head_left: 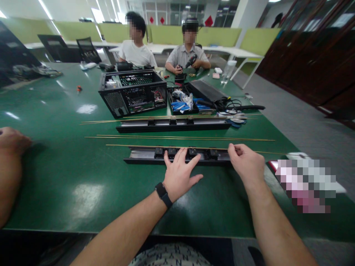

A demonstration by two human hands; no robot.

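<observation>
Right in front of me lies a long black metal channel with several small black blocks set along it. My left hand, with a dark watch on the wrist, rests on the channel with its fingers spread over the blocks. A thin brass-coloured rod runs along the channel's far side. Near the channel's right end, my right hand pinches that rod between thumb and fingers. Farther off, two more thin rods lie parallel to it.
Behind is a second black channel with rods along it. An open computer case, a tray with gloves and a dark flat box stand beyond. Another person's hand is at left; two people sit opposite, one holding a power drill.
</observation>
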